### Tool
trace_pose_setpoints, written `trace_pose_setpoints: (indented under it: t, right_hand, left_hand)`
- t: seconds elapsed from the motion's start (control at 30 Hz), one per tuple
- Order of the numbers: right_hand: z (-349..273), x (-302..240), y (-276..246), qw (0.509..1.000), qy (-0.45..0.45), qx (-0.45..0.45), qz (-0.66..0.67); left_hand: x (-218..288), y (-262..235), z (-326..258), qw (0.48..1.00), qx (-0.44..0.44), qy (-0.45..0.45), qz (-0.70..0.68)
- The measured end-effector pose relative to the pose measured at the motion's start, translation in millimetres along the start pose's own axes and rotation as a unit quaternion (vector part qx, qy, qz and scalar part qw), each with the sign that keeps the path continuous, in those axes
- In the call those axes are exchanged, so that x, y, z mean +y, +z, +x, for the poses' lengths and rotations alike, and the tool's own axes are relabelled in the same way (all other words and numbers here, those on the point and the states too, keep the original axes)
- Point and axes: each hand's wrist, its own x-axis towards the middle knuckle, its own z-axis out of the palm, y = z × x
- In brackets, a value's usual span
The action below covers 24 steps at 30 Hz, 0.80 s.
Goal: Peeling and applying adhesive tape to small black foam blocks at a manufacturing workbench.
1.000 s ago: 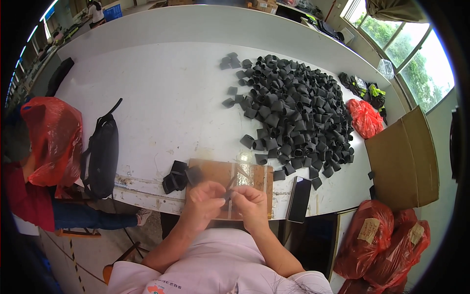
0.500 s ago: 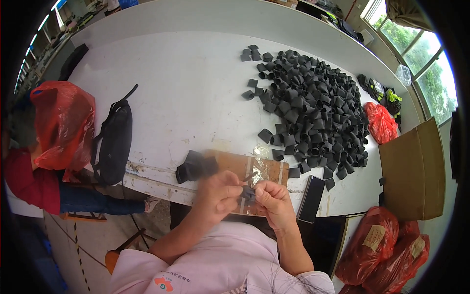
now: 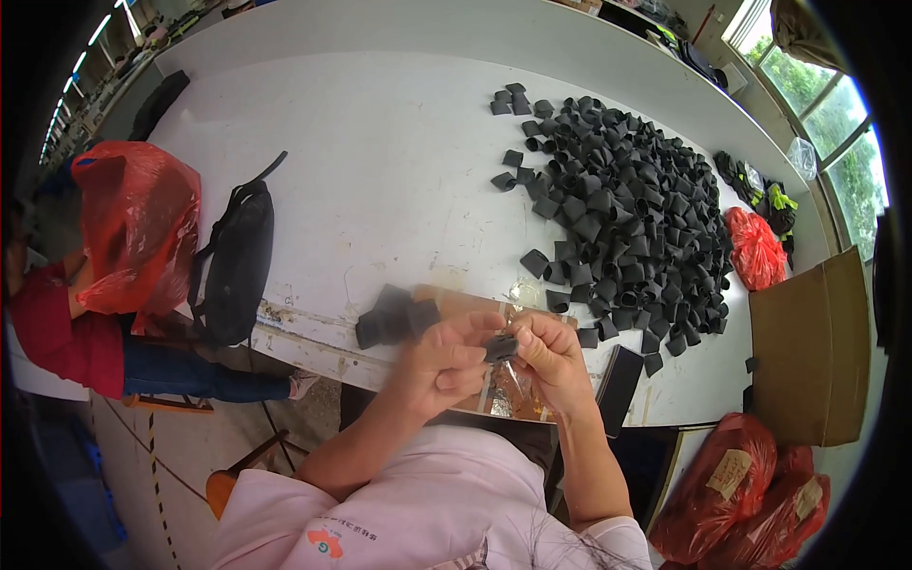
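Note:
Over the front edge of the table, a small black fabric loop [image 3: 501, 349] is held between my two hands. My left hand [image 3: 445, 366] has its fingers curled, with the tips at the loop's left side. My right hand [image 3: 553, 359] pinches the loop's right end between thumb and fingers. Beneath them lies a brown board [image 3: 456, 306] partly covered with clear tape. Beside my left hand is a small group of black loops [image 3: 385, 320]. A large heap of similar black loops [image 3: 627, 209] spreads over the table's right side.
A phone [image 3: 619, 389] lies right of the board. At the left are a black bag [image 3: 237, 266] and a red plastic bag [image 3: 138, 228], with a seated person [image 3: 71, 337] by it. A cardboard box [image 3: 807, 351] and red sacks [image 3: 722, 503] stand at the right.
My hands are slightly higher, and the black loop between them now shows more clearly. My left hand's fingers have moved in against it. The whole view has shifted a little.

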Motion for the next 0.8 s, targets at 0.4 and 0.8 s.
trace_pose_setpoints:
  t: [0.4, 0.8]
  right_hand:
    - [0, 2, 2, 0.999, -0.003, 0.021, 0.027]
    - [4, -10, -4, 0.999, -0.005, 0.012, -0.033]
  left_hand:
    - [-18, 21, 2, 0.539, 0.187, 0.333, 0.75]
    - [-1, 5, 6, 0.992, -0.085, 0.002, -0.092]
